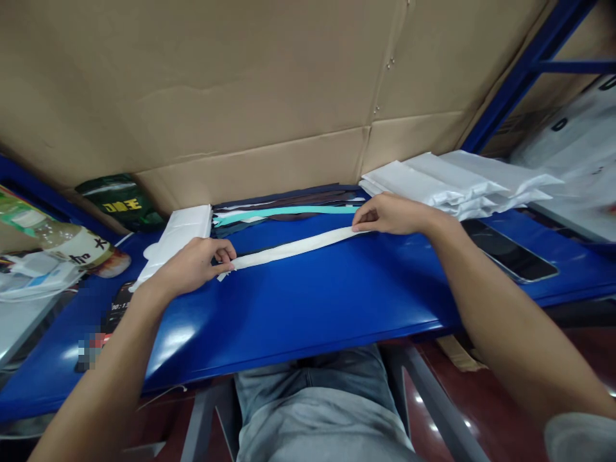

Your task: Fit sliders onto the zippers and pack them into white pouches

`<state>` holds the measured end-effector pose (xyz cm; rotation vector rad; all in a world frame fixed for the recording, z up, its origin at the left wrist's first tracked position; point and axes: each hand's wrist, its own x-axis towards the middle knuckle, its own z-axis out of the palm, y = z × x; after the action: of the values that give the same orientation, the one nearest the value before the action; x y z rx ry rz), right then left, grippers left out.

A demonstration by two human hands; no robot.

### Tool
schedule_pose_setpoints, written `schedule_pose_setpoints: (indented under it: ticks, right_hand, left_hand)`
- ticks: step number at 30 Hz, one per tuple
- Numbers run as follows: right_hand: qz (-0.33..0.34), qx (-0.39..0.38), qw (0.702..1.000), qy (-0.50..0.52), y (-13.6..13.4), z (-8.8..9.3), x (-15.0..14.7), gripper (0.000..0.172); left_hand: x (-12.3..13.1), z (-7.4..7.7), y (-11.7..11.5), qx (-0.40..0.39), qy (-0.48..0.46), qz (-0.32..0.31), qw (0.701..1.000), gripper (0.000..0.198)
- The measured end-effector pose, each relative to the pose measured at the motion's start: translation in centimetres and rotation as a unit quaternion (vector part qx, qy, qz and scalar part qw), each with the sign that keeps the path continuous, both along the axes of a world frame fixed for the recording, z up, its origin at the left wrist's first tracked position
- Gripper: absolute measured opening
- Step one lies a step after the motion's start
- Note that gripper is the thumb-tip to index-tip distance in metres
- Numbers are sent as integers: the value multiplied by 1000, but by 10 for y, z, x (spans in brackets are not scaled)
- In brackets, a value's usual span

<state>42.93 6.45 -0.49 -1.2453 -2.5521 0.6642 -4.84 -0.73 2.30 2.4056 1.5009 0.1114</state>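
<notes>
Pinching white strip (296, 248): left hand (195, 263), right hand (392, 213); glossy blue table (308, 308), cardboard (240, 83) behind.

I see the left hand (192, 264) pinching one end of a white strip (296, 248), the right hand (392, 213) the other, over the blue counter (298, 308). Behind lie more strips (298, 210); white packets (423, 179) and a phone (513, 249) sit right.

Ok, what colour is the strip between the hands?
The strip is off-white; head view shows it.
</notes>
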Motion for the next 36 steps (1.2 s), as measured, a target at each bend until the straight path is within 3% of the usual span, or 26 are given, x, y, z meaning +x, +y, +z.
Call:
schedule_pose_setpoints:
  ticks: [8,14,19,25,31,36]
  right_hand:
    - [4,14,1000,-23,6,-6,4,35]
    - [4,122,992,-13,9,-14,-1,35]
    - [86,153,983,61,-3,-23,-41,31]
    - [56,128,984,109,-13,-44,-88,30]
    - [53,117,987,100,-11,-50,-88,29]
    - [74,118,986,88,-9,-51,-90,27]
  left_hand:
    - [-11,-5,14,-48,-16,14,999,31]
    - [-10,-6,22,6,14,7,1000,42]
    - [36,-11,25,59,8,-61,996,44]
    - [110,-27,44,49,0,-135,990,46]
    - [129,-29,69,-21,-3,-133,991,33]
    - [137,-28,71,-23,8,-146,989,25]
